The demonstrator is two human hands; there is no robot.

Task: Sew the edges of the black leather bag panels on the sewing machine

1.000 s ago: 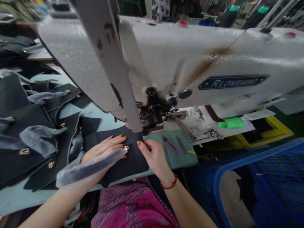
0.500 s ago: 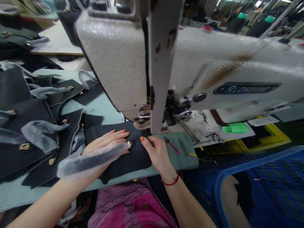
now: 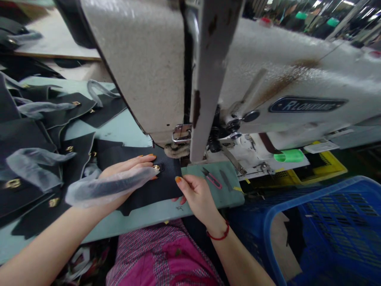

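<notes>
A black leather panel (image 3: 162, 188) lies on the pale green table under the head of the sewing machine (image 3: 137, 71). My left hand (image 3: 126, 167) rests flat on the panel with its fingers stretched out. Across that hand and wrist lies a strap (image 3: 108, 186) wrapped in clear plastic, joined to the panel by a gold metal fitting (image 3: 156, 168). My right hand (image 3: 196, 194) pinches the panel's right edge between thumb and fingers, just in front of the presser area. The needle is hidden behind the machine's parts.
More black panels (image 3: 24, 135) with plastic-wrapped straps are heaped at the left. Pink-handled thread snips (image 3: 212, 178) lie right of my right hand. A blue plastic basket (image 3: 270, 222) stands at lower right, with a yellow crate (image 3: 324, 171) behind it.
The view has shifted slightly. My right hand has slid toward the panel's right edge, and its lower fingers now show below the thumb. My left hand stays flat on the panel.
</notes>
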